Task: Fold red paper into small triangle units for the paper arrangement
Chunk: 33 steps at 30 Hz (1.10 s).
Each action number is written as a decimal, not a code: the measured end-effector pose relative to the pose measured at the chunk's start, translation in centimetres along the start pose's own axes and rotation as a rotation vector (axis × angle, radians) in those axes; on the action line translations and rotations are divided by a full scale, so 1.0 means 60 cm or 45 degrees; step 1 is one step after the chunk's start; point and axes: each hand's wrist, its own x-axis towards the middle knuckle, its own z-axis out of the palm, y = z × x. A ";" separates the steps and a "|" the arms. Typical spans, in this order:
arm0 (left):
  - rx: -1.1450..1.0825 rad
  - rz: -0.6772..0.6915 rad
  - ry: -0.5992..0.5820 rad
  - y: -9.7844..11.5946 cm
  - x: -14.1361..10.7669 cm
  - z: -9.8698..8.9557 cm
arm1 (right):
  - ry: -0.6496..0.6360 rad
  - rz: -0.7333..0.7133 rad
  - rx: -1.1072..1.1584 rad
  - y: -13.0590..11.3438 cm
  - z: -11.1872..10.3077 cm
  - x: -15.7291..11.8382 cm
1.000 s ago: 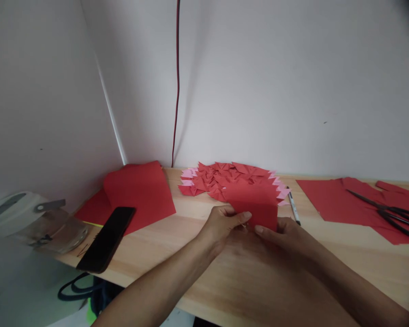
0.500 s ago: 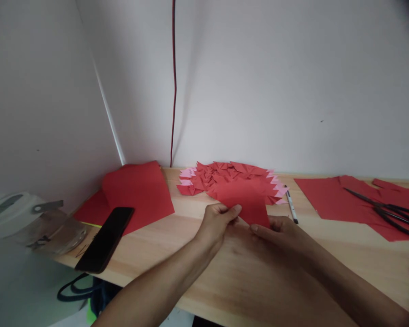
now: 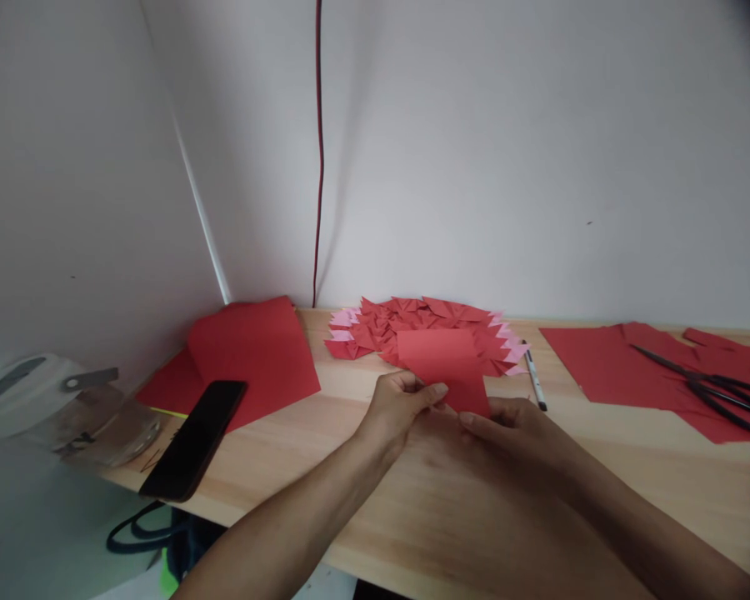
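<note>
A piece of red paper is held above the wooden table, its near edge between both hands. My left hand pinches its lower left part, thumb on top. At its lower right corner my right hand grips it between thumb and fingers. Behind the paper lies a cluster of folded red and pink paper pieces, partly covered by it.
On the left are large red sheets, a black phone and a clear jug. A pen lies right of the cluster. Black scissors rest on red paper at the right. A cord hangs by the wall.
The red paper has turned slightly, and its left side now sits a little further right. My left thumb has shifted slightly right and down. My right hand has hardly moved.
</note>
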 end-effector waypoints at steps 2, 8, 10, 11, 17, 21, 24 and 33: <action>0.013 0.055 0.049 0.003 0.005 -0.005 | 0.031 0.029 0.004 -0.003 0.003 -0.003; -0.088 0.173 0.112 0.018 0.012 -0.018 | 0.035 0.062 0.037 -0.006 0.006 -0.008; -0.129 0.200 0.134 0.025 0.012 -0.019 | 0.035 0.071 0.060 -0.004 0.006 -0.008; -0.141 0.204 0.138 0.027 0.011 -0.020 | 0.035 0.073 0.075 -0.003 0.006 -0.007; -0.180 0.130 0.029 0.028 0.010 -0.017 | 0.021 0.084 0.103 -0.002 0.005 -0.007; -0.161 0.089 -0.005 0.024 0.009 -0.016 | 0.006 0.047 0.090 -0.001 -0.003 -0.004; -0.170 0.047 -0.055 0.019 0.005 -0.011 | -0.012 0.058 0.136 -0.003 -0.009 -0.003; -0.139 0.023 -0.170 0.001 -0.010 0.012 | 0.124 0.027 0.376 0.002 0.009 0.000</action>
